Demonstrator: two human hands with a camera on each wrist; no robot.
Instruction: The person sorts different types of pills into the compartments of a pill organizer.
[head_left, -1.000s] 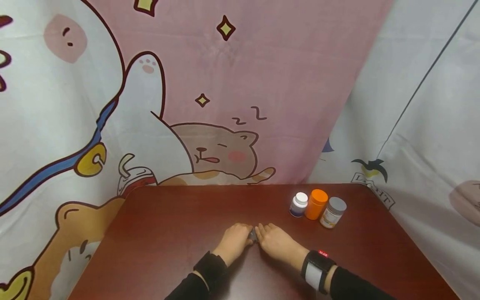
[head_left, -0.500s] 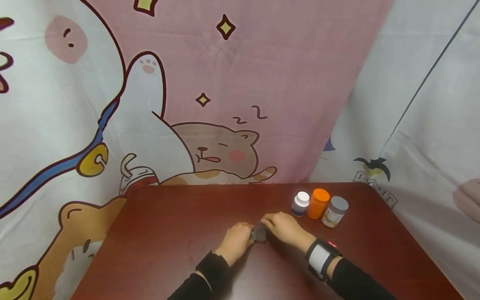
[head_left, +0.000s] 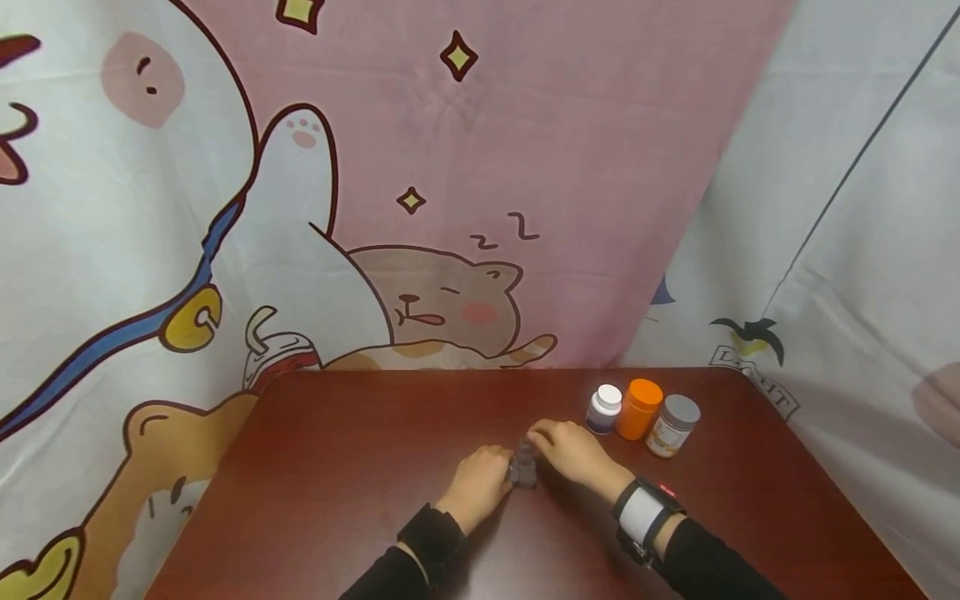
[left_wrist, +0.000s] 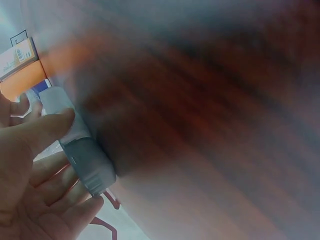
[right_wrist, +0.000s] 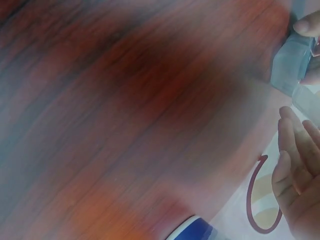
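The left hand [head_left: 476, 483] grips a grey object [head_left: 523, 473] at the middle of the counter [head_left: 360, 450]. The right hand [head_left: 573, 450], fingers loosely extended beside it, sits farther right than a second ago.

The left hand [head_left: 477, 487] partly hides the grey box [head_left: 523, 475]; the label [head_left: 664, 437] on the jar [head_left: 681, 410] is too small to read. Both wrist views blur the table [left_wrist: 200, 150]; the right one's edge cuts off the white bottle [right_wrist: 192, 231].
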